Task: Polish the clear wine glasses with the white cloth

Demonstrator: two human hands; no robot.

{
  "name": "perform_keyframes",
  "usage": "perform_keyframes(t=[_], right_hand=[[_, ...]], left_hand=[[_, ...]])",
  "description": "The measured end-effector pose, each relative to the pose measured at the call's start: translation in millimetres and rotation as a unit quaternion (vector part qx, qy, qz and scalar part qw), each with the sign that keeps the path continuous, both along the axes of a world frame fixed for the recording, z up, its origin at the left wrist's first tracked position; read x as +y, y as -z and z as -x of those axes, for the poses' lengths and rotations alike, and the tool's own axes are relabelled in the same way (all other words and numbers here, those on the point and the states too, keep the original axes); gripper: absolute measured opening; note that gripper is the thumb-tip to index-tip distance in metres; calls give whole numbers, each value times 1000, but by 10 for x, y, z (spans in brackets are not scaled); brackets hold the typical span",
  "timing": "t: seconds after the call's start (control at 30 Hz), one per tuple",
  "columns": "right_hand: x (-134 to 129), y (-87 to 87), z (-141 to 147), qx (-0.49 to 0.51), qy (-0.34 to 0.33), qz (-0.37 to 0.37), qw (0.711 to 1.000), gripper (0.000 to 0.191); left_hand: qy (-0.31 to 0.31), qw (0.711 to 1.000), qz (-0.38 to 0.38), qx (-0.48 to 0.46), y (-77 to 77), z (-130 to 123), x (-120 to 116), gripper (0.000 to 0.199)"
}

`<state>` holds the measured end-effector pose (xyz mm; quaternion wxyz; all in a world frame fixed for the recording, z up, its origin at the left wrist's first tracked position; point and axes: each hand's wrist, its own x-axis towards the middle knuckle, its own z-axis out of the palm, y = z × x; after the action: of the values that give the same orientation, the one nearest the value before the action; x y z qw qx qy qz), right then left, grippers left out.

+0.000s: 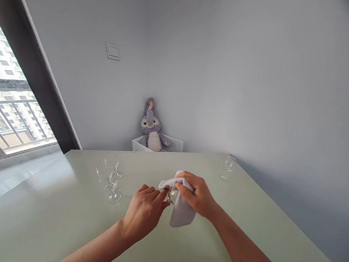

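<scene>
View: head camera.
Left hand: your left hand is closed narrow, fingertips on the clear stemmed glass near its stem; exact finger contact is partly hidden.
Right hand: your right hand is pinching the soft white cloth, thumb on top, against the glass bowl.
Held glass: between your two hands, over the middle of the pale green smooth table, mostly covered by cloth; can't tell if it touches the surface.
Cloth: folded over the bowl, loose end hanging toward the near edge.
Left-side glasses: a group of clear footed glasses stands left of your hands, toward the far edge; they overlap, exact count unclear.
Right-side glass: one clear footed glass near the far right corner, well apart from the others.
Beyond far edge: grey-purple plush toy in a white perforated basket, by the wall.
Wall: white square switch.
</scene>
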<state>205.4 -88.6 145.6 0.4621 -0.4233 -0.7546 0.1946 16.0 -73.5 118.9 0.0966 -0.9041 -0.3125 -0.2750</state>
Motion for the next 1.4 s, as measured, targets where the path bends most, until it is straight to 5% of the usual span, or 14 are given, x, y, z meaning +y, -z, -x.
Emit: perform_keyframes(t=[0.13, 0.3, 0.5, 0.63, 0.7, 0.8, 0.93, 1.0, 1.07, 1.13, 1.2, 1.23, 1.3, 1.4], right_hand=[[132, 83, -62, 265, -17, 230, 936, 40], [199, 301, 119, 460, 58, 268, 844, 41], [-20, 469, 517, 438, -31, 233, 867, 42], [-24, 578, 580, 474, -29, 284, 833, 41], [26, 597, 534, 484, -21, 294, 824, 40], [92, 560, 433, 477, -22, 294, 828, 38], [96, 462, 362, 433, -107, 377, 812, 38], [85, 442, 356, 402, -167, 421, 796, 40], [91, 452, 347, 343, -194, 428, 813, 41], [121, 484, 331, 225, -142, 372, 889, 37], [170, 530, 315, 47, -4, 226, 973, 28], [197, 556, 311, -45, 73, 127, 988, 22], [243, 611, 317, -193, 191, -59, 961, 13], [281, 681, 343, -293, 249, -210, 899, 13]], left_hand=[[5, 1000, -12, -28, 102, -42, 37, 29], [-44, 988, 36, -140, 189, -155, 160, 32], [-98, 978, 43, -179, 234, -377, 203, 44], [-106, 973, 43, -201, 227, -455, 109, 38], [-68, 969, 104, -216, 165, -408, 102, 32], [14, 902, 298, -313, 14, -261, 169, 28], [87, 732, 527, -423, -145, -117, 277, 55], [124, 671, 596, -422, -160, -112, 298, 70], [118, 640, 622, -435, -137, -136, 303, 71], [78, 644, 602, -466, -95, -164, 304, 68], [41, 660, 564, -495, -53, -182, 312, 66], [28, 662, 548, -510, -35, -185, 321, 65], [15, 643, 537, -545, -2, -184, 342, 61], [18, 592, 544, -594, 32, -180, 358, 57]])
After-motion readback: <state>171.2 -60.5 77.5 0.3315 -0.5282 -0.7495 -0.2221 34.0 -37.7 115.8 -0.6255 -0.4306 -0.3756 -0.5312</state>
